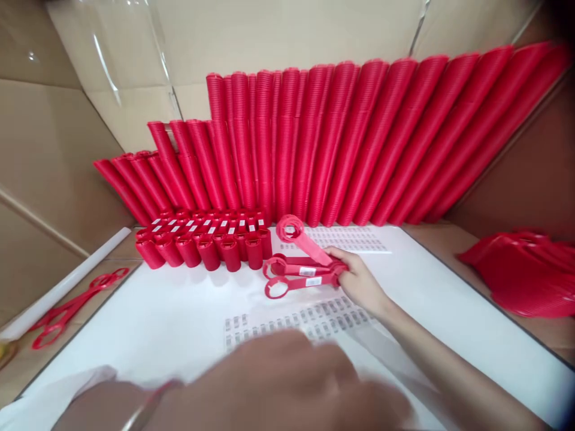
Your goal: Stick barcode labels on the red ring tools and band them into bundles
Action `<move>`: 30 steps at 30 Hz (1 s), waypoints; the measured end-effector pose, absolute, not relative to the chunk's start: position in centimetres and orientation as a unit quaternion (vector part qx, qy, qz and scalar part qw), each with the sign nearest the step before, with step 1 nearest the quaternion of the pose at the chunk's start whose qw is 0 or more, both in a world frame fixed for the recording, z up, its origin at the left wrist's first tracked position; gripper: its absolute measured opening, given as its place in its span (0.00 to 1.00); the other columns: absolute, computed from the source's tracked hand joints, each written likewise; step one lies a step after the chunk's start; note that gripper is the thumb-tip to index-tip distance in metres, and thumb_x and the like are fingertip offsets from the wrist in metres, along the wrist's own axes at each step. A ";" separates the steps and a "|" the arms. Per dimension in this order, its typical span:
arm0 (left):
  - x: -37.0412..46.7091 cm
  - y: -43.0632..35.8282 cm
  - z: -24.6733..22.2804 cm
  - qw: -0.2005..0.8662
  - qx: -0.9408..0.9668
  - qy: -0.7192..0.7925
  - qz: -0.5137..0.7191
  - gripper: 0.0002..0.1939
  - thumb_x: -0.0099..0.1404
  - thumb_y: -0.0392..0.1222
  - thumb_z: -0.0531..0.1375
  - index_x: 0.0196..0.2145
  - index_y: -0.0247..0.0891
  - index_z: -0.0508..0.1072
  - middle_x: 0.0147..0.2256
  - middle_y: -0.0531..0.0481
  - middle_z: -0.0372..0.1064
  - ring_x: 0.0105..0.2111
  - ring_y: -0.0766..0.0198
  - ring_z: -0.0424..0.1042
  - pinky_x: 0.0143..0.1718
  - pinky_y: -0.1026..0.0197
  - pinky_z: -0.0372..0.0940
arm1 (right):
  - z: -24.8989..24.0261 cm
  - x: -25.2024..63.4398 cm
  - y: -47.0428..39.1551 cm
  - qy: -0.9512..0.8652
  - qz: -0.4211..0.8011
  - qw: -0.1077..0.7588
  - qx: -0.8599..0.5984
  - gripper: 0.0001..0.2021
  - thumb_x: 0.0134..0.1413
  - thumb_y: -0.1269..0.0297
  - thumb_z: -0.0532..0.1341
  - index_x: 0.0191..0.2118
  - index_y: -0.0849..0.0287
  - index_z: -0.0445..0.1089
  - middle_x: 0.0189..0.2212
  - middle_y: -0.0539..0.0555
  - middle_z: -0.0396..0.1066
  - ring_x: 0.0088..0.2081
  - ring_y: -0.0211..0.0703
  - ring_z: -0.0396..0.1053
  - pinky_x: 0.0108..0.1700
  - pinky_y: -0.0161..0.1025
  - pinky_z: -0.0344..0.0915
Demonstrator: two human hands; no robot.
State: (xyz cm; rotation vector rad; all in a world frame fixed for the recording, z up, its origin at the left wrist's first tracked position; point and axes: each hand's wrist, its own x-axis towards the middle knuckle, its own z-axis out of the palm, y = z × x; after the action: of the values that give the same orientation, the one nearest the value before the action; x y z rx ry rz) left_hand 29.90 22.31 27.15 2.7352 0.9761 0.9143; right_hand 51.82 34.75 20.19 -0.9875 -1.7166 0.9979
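My right hand is closed around one end of several flat red plastic pieces with ring-shaped ends, fanned out to the left above the white table top. Small white printed labels show on two of them. Close to the camera, my left hand is a large blur over the lower middle, its fingers smeared by motion. Whether it holds anything is not visible. Behind it lies a sheet of small printed labels, partly covered by the hand. A bracelet circles the left wrist.
Tall stacks of red ring-ended pieces lean along the cardboard wall. Shorter stacks with labels stand in front. Another label sheet lies behind the right hand. Loose red pieces and a white roll are left; a red heap is right.
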 end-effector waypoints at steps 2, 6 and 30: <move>31.0 24.9 28.7 0.034 0.885 0.350 0.305 0.16 0.63 0.37 0.51 0.47 0.51 0.66 0.41 0.51 0.67 0.40 0.53 0.67 0.39 0.52 0.66 | 20.3 50.7 35.5 -0.699 0.400 0.459 -0.374 0.18 0.34 0.76 0.46 0.33 0.62 0.67 0.27 0.50 0.66 0.30 0.38 0.62 0.32 0.33 0.57; 29.2 31.0 27.5 0.013 0.829 0.417 0.373 0.16 0.66 0.43 0.54 0.51 0.38 0.60 0.50 0.42 0.57 0.51 0.49 0.55 0.53 0.46 0.53 | 19.4 49.2 35.1 -0.699 0.435 0.454 -0.340 0.20 0.34 0.79 0.46 0.35 0.61 0.67 0.33 0.51 0.68 0.36 0.40 0.65 0.38 0.34 0.59; 30.0 36.8 22.7 0.135 0.854 0.161 0.476 0.13 0.63 0.46 0.62 0.41 0.39 0.65 0.33 0.45 0.68 0.34 0.56 0.70 0.34 0.56 0.67 | 18.0 49.8 33.6 -0.617 0.652 0.276 -0.343 0.02 0.49 0.75 0.52 0.30 0.63 0.59 0.24 0.49 0.60 0.24 0.32 0.57 0.25 0.30 0.52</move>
State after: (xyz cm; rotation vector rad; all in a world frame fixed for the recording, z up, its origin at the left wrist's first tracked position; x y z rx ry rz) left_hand 30.02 36.78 22.74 2.4748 0.4657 1.3801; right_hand 49.80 33.63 18.00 -0.9220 -1.6586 1.7507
